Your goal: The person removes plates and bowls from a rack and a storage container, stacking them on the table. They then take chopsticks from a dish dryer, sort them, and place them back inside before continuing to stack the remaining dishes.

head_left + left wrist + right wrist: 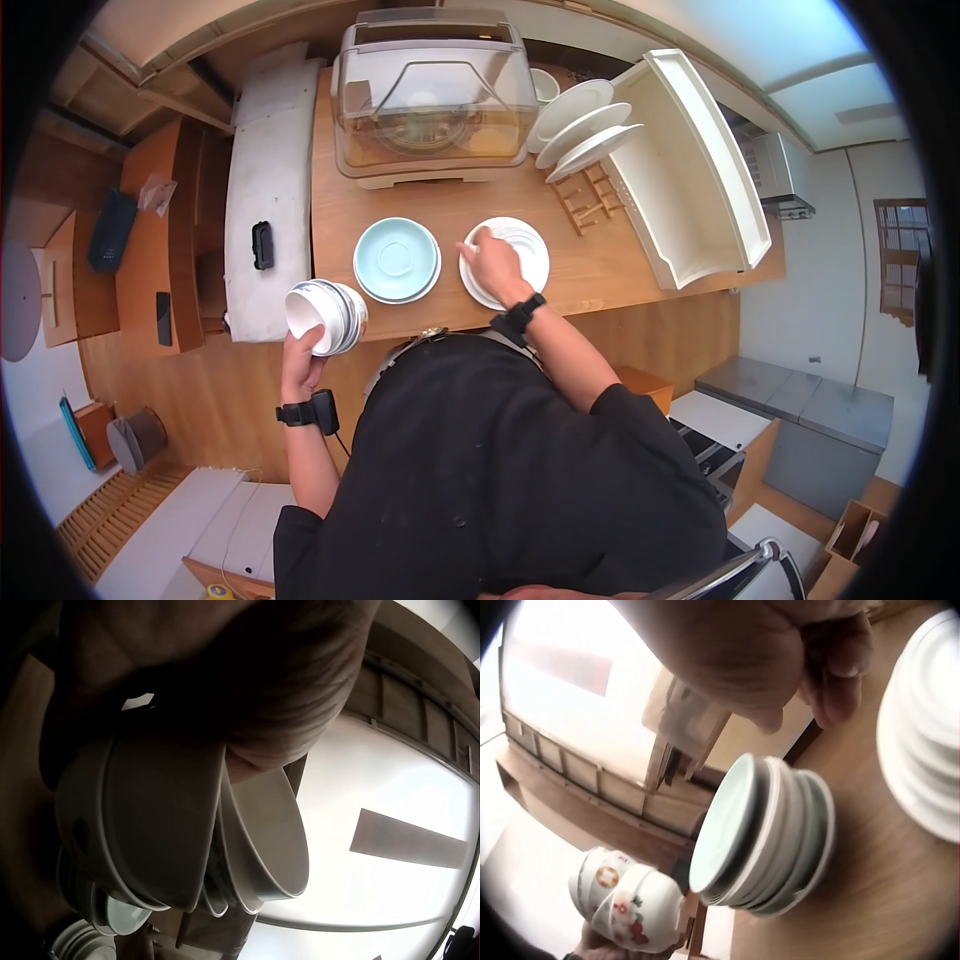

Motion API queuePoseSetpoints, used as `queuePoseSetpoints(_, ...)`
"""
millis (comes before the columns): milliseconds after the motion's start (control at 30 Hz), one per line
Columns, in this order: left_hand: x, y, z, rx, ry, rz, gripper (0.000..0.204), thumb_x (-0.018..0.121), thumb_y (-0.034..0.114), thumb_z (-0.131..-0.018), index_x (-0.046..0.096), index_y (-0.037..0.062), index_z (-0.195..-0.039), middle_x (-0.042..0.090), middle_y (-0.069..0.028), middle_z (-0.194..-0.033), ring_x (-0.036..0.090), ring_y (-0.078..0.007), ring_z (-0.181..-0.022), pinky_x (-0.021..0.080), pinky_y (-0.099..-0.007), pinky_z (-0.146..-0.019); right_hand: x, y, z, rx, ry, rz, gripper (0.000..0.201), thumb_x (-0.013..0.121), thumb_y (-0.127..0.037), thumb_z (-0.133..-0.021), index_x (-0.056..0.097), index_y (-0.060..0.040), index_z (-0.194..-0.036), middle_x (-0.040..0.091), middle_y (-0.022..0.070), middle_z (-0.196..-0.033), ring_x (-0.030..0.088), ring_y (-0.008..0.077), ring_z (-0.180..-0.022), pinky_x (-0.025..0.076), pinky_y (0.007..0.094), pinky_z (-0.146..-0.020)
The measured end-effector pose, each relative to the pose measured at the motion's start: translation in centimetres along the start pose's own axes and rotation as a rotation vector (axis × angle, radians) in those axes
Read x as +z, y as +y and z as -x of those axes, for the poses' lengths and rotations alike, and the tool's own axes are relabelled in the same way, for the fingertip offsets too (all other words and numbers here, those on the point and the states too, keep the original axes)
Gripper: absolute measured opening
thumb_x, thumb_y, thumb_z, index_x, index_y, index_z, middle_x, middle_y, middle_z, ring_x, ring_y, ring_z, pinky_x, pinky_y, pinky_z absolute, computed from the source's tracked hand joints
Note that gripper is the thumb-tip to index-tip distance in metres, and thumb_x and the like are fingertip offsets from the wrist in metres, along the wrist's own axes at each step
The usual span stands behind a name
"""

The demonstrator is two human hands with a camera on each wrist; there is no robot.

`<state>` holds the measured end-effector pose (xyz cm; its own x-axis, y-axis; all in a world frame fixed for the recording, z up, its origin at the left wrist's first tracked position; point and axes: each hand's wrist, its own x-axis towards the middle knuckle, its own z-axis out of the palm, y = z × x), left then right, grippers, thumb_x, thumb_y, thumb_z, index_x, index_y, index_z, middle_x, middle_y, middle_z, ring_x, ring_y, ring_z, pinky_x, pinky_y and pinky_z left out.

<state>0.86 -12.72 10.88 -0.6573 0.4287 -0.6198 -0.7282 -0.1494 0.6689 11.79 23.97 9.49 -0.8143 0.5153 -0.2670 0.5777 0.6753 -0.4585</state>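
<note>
My left hand (302, 362) grips a stack of white bowls (345, 308), held tilted near the table's front left corner. The thumb reaches over a rim, and the right wrist view shows red flower prints on the bowls' sides. Over the stack of white plates (533, 240) is my right hand (494, 265), its fingers loosely bent and holding nothing. In the right wrist view that hand stands apart from the white plates (922, 750). Between both hands sits a stack of dishes (397, 258), pale green on top with white ones among them.
A dish box with a clear lid (435, 100) stands at the back of the wooden table (340, 200). To its right are upright white plates (575, 105), a wooden rack (588, 200) and a large cream bin (690, 180). A black object (262, 246) lies on the white surface at left.
</note>
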Motion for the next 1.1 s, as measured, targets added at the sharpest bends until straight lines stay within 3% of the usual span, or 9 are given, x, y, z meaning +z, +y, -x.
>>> queuePoseSetpoints(67,0.2,0.0,-0.2,0.001,-0.009,0.018,0.058,0.062,0.005,-0.088,0.041,0.0001,-0.141,0.056,-0.0141,-0.131,0.062,-0.0289,-0.113,0.058,-0.0415,-0.087,-0.6,4.8,1.4,0.138,0.154,0.014,0.046,0.063,-0.041,-0.093,0.056,0.0050,-0.099,0.067,0.0288,-0.087,0.066,0.0444,-0.083,0.053,0.0517,-0.073)
queuePoseSetpoints(100,-0.1,-0.1,-0.5,-0.008,-0.009,-0.002,0.058,0.062,0.005,-0.088,0.041,0.0002,-0.141,0.057,-0.0140,-0.130,0.062,-0.0284,-0.112,0.057,-0.0408,-0.087,0.8,8.7,1.6,0.205,0.228,0.041,0.044,0.068,-0.038,-0.091,0.058,0.0026,-0.107,0.068,0.0273,-0.085,0.067,0.0440,-0.085,0.052,0.0511,-0.074)
queuePoseSetpoints(200,-0.4,-0.4,-1.4,-0.001,-0.029,-0.059,0.063,0.064,0.012,-0.085,0.040,0.0028,-0.143,0.058,-0.0149,-0.130,0.064,-0.0310,-0.111,0.058,-0.0459,-0.089,1.8,14.0,4.3,0.284,0.269,0.187,0.048,0.072,-0.035,-0.087,0.060,0.0070,-0.107,0.069,0.0272,-0.086,0.067,0.0454,-0.088,0.052,0.0503,-0.079)
queuePoseSetpoints(400,1.3,0.7,-1.5,-0.032,-0.024,-0.033,0.057,0.062,0.006,-0.088,0.041,0.0018,-0.141,0.058,-0.0133,-0.129,0.063,-0.0284,-0.110,0.058,-0.0416,-0.085,4.0,18.2,4.4,0.481,0.057,-0.458,0.030,0.071,-0.019,-0.089,0.064,0.0091,-0.095,0.070,0.0154,-0.080,0.068,0.0229,-0.061,0.054,0.0332,-0.053)
queuePoseSetpoints(500,1.2,0.5,-1.9,0.008,-0.034,-0.076,0.063,0.063,0.013,-0.085,0.041,0.0033,-0.143,0.059,-0.0151,-0.130,0.064,-0.0313,-0.111,0.058,-0.0464,-0.089,3.6,19.2,4.4,0.483,0.028,-0.608,0.024,0.068,-0.014,-0.091,0.064,0.0086,-0.098,0.068,0.0093,-0.079,0.062,0.0106,-0.053,0.049,0.0251,-0.044)
queuePoseSetpoints(633,1.4,0.9,-1.7,-0.006,-0.036,-0.091,0.063,0.064,0.013,-0.084,0.041,0.0036,-0.143,0.058,-0.0149,-0.130,0.064,-0.0307,-0.112,0.058,-0.0454,-0.087,2.2,21.1,5.1,0.482,0.066,-0.755,0.027,0.069,-0.016,-0.089,0.065,0.0093,-0.097,0.069,0.0117,-0.076,0.066,0.0152,-0.055,0.053,0.0270,-0.049)
queuePoseSetpoints(833,0.7,0.7,-1.1,-0.005,-0.037,-0.023,0.057,0.064,0.008,-0.088,0.042,0.0023,-0.141,0.058,-0.0130,-0.128,0.063,-0.0283,-0.110,0.058,-0.0416,-0.086,-3.8,14.3,4.5,0.316,-0.022,-0.993,0.016,0.065,-0.012,-0.094,0.064,0.0035,-0.097,0.067,0.0080,-0.082,0.064,0.0113,-0.060,0.054,0.0241,-0.050)
queuePoseSetpoints(1000,0.7,0.5,-0.4,-0.001,-0.016,-0.009,0.058,0.065,0.006,-0.087,0.043,0.0008,-0.140,0.058,-0.0132,-0.128,0.063,-0.0283,-0.110,0.058,-0.0416,-0.087,-1.3,4.5,0.9,0.024,-0.185,-0.910,0.021,0.068,-0.015,-0.092,0.060,0.0040,-0.086,0.067,0.0086,-0.075,0.067,0.0130,-0.058,0.053,0.0248,-0.048)
queuePoseSetpoints(1100,-0.5,-0.2,-0.4,0.026,-0.002,-0.041,0.064,0.064,0.010,-0.084,0.040,0.0028,-0.143,0.057,-0.0153,-0.130,0.063,-0.0316,-0.112,0.057,-0.0472,-0.090,1.0,0.1,-0.2,0.033,-0.254,-0.922,0.022,0.068,-0.015,-0.091,0.061,0.0053,-0.087,0.067,0.0098,-0.074,0.069,0.0152,-0.058,0.054,0.0255,-0.048)
